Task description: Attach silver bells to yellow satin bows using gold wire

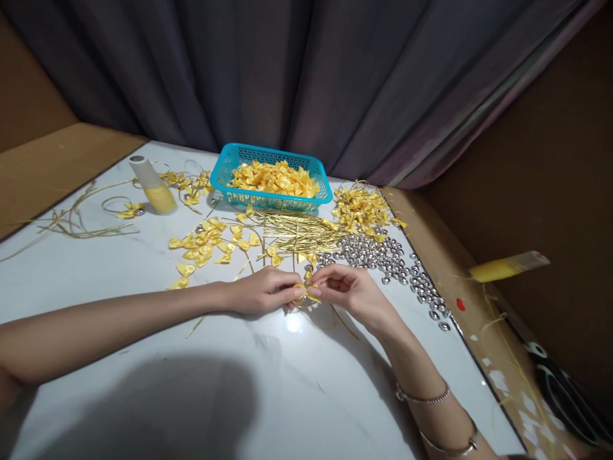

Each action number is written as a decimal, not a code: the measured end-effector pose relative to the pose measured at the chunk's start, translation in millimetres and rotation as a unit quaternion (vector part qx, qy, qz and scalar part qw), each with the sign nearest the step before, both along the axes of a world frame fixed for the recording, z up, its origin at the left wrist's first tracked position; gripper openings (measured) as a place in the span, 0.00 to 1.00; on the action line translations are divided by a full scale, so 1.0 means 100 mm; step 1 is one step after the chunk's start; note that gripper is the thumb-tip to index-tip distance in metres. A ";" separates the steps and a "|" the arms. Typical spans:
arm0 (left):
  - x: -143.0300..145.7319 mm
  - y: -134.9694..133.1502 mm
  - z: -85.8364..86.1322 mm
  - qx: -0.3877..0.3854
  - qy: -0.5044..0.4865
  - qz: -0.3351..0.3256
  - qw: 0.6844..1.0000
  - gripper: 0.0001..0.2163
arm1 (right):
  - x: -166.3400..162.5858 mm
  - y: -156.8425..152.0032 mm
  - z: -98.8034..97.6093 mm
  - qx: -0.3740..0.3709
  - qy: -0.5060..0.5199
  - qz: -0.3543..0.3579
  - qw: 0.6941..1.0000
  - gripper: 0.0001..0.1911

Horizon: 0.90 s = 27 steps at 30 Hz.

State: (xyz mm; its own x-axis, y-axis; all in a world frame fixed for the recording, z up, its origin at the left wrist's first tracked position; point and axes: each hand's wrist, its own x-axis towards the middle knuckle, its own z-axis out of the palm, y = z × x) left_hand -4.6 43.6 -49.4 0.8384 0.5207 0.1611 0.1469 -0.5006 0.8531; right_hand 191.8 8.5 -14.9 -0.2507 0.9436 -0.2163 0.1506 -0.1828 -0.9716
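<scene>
My left hand [264, 291] and my right hand [345, 289] meet over the white marble table [143, 358], fingers pinched on a small yellow ribbon bow [306, 292] between them. A thin gold wire trails from the bow toward me. Just beyond my fingers lie a bundle of gold wires [297, 235], loose yellow bows [205, 243] and a spread of silver beads [383, 255].
A blue basket [239, 160] full of yellow bows stands at the back by a dark curtain. A white and yellow bottle [152, 185] stands back left among finished wire loops. More bows [359, 207] pile at the back right. Black scissors [560, 390] lie off the table's right edge.
</scene>
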 end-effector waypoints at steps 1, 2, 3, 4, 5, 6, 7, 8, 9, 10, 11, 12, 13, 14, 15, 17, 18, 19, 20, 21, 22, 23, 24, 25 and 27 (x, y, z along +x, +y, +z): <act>0.00 0.00 0.00 0.000 -0.001 0.000 1.000 0.13 | 0.00 0.00 0.00 -0.001 0.006 -0.004 1.000 0.14; 0.00 0.00 0.00 0.000 -0.001 0.001 1.000 0.13 | 0.00 0.00 0.00 -0.002 0.012 -0.006 1.000 0.14; 0.00 0.00 0.00 -0.001 -0.003 0.000 1.000 0.13 | 0.00 -0.01 0.00 -0.003 0.018 -0.006 1.000 0.14; 0.00 0.00 0.00 -0.001 -0.005 -0.001 1.000 0.13 | 0.00 -0.01 0.00 -0.004 0.021 -0.004 1.000 0.14; 0.00 0.00 0.00 -0.002 -0.005 -0.002 1.000 0.13 | 0.00 -0.01 0.01 -0.004 0.024 -0.001 1.000 0.14; 0.00 0.00 0.00 -0.003 -0.005 -0.002 1.000 0.13 | 0.00 -0.01 0.01 -0.004 0.027 0.001 1.000 0.14; 0.00 0.00 0.00 -0.004 -0.004 -0.001 1.000 0.13 | 0.00 -0.01 0.02 -0.004 0.028 0.004 1.000 0.15; 0.00 0.00 0.00 -0.006 -0.002 0.000 1.000 0.13 | 0.00 0.00 0.02 -0.003 0.028 0.007 1.000 0.15; 0.00 0.00 0.00 -0.008 -0.001 0.001 1.000 0.13 | 0.00 0.00 0.02 -0.001 0.027 0.009 1.000 0.15; 0.00 0.00 0.00 -0.010 0.000 0.002 1.000 0.13 | 0.01 0.00 0.02 0.000 0.024 0.012 1.000 0.15; 0.00 0.00 0.00 -0.011 -0.001 0.002 1.000 0.13 | 0.01 0.00 0.02 0.002 0.021 0.014 1.000 0.14; 0.00 0.00 0.00 -0.010 -0.002 0.002 1.000 0.13 | 0.01 0.01 0.01 0.003 0.019 0.015 1.000 0.14; 0.00 0.00 0.00 -0.007 -0.003 0.001 1.000 0.13 | 0.02 0.01 0.01 0.002 0.017 0.017 1.000 0.14; 0.00 0.00 0.01 -0.003 -0.003 0.000 1.000 0.13 | 0.02 0.01 0.01 0.001 0.015 0.018 1.000 0.14; 0.01 0.00 0.01 0.003 -0.003 -0.001 1.000 0.13 | 0.02 0.00 0.00 -0.001 0.014 0.020 1.000 0.14; 0.01 0.00 0.01 0.012 -0.002 -0.005 1.000 0.13 | 0.02 0.00 0.00 -0.007 0.015 0.022 1.000 0.14; 0.00 0.00 0.01 0.013 -0.001 -0.007 1.000 0.13 | 0.02 0.00 0.00 -0.009 0.018 0.021 1.000 0.14; 0.00 0.00 0.01 0.010 -0.001 -0.009 1.000 0.13 | 0.01 -0.01 0.01 -0.011 0.023 0.018 0.999 0.14; 0.00 0.00 0.01 0.003 -0.001 -0.010 1.000 0.13 | 0.01 -0.01 0.01 -0.013 0.029 0.014 0.999 0.14; 0.00 0.00 0.01 -0.006 0.001 -0.009 1.000 0.13 | 0.00 -0.01 0.01 -0.014 0.034 0.010 0.999 0.14; 0.00 0.00 0.01 -0.018 0.002 -0.007 1.000 0.13 | 0.00 -0.01 0.01 -0.014 0.039 0.006 0.999 0.14; 0.00 0.01 0.00 -0.031 0.001 -0.006 0.999 0.13 | -0.01 -0.01 0.02 -0.015 0.041 0.003 0.999 0.14; -0.01 0.01 0.00 -0.046 -0.001 -0.006 0.999 0.13 | -0.01 -0.01 0.02 -0.014 0.042 0.000 0.999 0.14; -0.01 0.01 0.00 -0.060 -0.005 -0.006 0.998 0.13 | -0.01 -0.01 0.02 -0.014 0.043 -0.002 0.999 0.14; -0.01 0.02 0.00 -0.084 -0.014 -0.011 0.996 0.14 | -0.01 -0.01 0.01 -0.012 0.044 -0.004 0.999 0.14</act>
